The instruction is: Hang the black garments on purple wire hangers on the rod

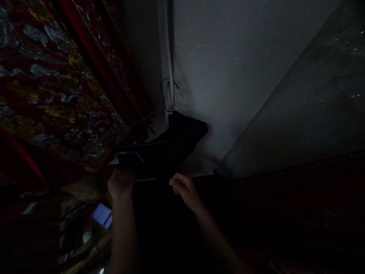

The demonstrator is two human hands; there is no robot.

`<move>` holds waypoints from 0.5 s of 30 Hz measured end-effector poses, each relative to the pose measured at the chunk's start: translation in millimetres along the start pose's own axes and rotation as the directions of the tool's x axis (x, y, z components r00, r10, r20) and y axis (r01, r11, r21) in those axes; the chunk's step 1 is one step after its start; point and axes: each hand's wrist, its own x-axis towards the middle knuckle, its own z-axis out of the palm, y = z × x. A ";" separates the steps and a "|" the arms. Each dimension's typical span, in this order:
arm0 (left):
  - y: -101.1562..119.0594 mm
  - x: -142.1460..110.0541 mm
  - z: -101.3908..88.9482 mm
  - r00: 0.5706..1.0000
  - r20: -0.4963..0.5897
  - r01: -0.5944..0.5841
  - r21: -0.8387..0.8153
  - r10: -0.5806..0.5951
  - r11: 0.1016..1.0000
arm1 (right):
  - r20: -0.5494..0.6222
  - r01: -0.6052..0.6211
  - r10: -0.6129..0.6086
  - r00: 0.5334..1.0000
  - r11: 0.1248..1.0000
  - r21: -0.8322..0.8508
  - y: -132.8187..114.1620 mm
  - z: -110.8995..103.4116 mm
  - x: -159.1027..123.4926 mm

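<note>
A black cloth (185,133) lies in folds against the foot of the pale wall, with a peak pointing right. Its lower part merges into deep shadow. My right hand (184,189) is closed, thumb and fingers pinched together at the cloth's lower edge. My left hand (121,185) is at the cloth's lower left side, beside a pale strip (114,160); its fingertips are lost in the dark. A thin purple cord (142,118) runs from the left, above the cloth, to the white cables at the wall.
White cables (170,57) run down the wall (216,68). Red fabric with gold and silver decoration (62,87) stands on the left. A lit phone (103,216) lies among clutter beside my left forearm. A grey speckled surface (322,99) slants across the right.
</note>
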 end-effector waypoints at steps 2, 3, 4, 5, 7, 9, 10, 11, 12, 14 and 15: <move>-23.9 -10.4 -10.5 0.995 -0.035 0.093 0.046 -0.091 0.995 | -0.029 -0.019 0.019 0.999 1.000 0.001 5.6 -3.6 -0.8; -33.4 -16.7 -10.6 0.992 -0.046 0.123 0.066 -0.120 0.990 | -0.049 -0.023 0.022 0.999 1.000 -0.010 8.6 -7.1 0.8; -40.6 -23.1 -8.0 0.990 -0.034 0.142 0.086 -0.140 0.986 | -0.073 -0.023 0.020 0.997 0.999 -0.035 11.5 -11.1 2.9; -45.5 -29.3 -3.2 0.988 -0.017 0.152 0.095 -0.151 0.984 | -0.099 -0.019 0.012 0.995 0.997 -0.071 14.1 -14.9 4.9; -50.2 -41.8 9.7 0.989 0.057 0.133 0.097 -0.139 0.986 | -0.150 -0.009 -0.016 0.989 0.986 -0.166 17.4 -19.5 6.7; -53.1 -56.2 23.0 0.978 0.178 0.085 0.126 -0.107 0.988 | -0.150 0.025 -0.065 0.987 0.966 -0.256 17.5 -18.1 4.7; -55.3 -64.3 28.7 0.965 0.243 0.058 0.164 -0.098 0.985 | -0.118 0.060 -0.097 0.988 0.957 -0.284 16.6 -15.4 2.7; -58.2 -72.9 33.5 0.947 0.306 0.033 0.223 -0.102 0.974 | -0.074 0.103 -0.131 0.989 0.949 -0.298 15.3 -11.9 0.6; -61.4 -81.5 37.4 0.924 0.365 0.002 0.298 -0.116 0.955 | -0.030 0.146 -0.162 0.986 0.943 -0.299 13.8 -8.1 -1.0; -67.4 -95.9 42.5 0.870 0.473 -0.095 0.436 -0.139 0.895 | 0.011 0.195 -0.200 0.980 0.942 -0.272 11.1 -2.0 -1.6; -69.2 -100.6 43.9 0.838 0.528 -0.164 0.482 -0.135 0.861 | 0.011 0.199 -0.203 0.979 0.946 -0.255 10.0 -0.6 -0.3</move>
